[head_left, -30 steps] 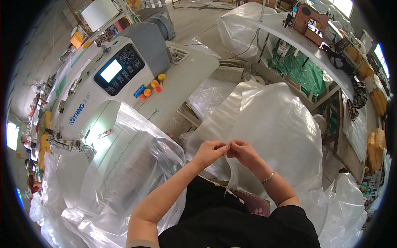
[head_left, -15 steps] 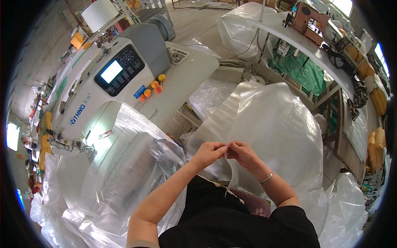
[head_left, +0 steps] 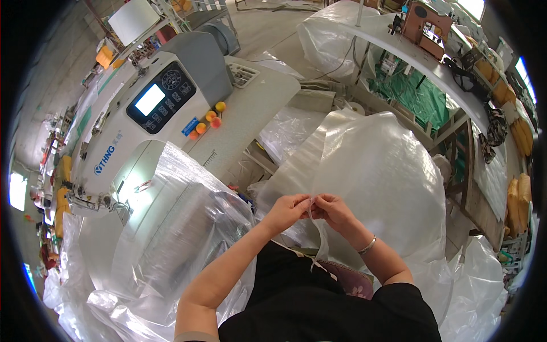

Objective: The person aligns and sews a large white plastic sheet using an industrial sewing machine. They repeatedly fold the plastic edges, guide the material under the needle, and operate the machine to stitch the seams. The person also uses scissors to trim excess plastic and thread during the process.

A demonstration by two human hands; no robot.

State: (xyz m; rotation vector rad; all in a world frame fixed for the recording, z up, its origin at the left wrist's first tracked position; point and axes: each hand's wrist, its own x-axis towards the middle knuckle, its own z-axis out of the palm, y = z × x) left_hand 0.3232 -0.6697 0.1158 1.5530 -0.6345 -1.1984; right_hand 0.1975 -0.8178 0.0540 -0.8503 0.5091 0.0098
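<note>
My left hand (head_left: 286, 212) and my right hand (head_left: 335, 211) meet fingertip to fingertip above my lap. Both are closed in a pinch on a narrow white strip (head_left: 322, 242), whose loose end hangs down below them. What exactly lies between the fingertips is too small to make out. Behind my hands spreads a big translucent plastic sheet (head_left: 376, 165), draped in a rounded heap. To the left, another clear plastic sheet (head_left: 199, 222) lies over the bed of a white sewing machine (head_left: 131, 108), near its lit needle area.
Several small orange and yellow fruit-like balls (head_left: 211, 115) sit on the sewing table (head_left: 259, 102). A small pair of red-handled snips (head_left: 143, 186) lies by the needle. A brown sewing machine (head_left: 424, 28) stands on a bench at the far right. More plastic sheeting (head_left: 476, 290) lies at lower right.
My hands stay together in nearly the same place, the fingers shifting slightly on the strip. The hanging part of the strip now shows a bit more and has swung slightly.
</note>
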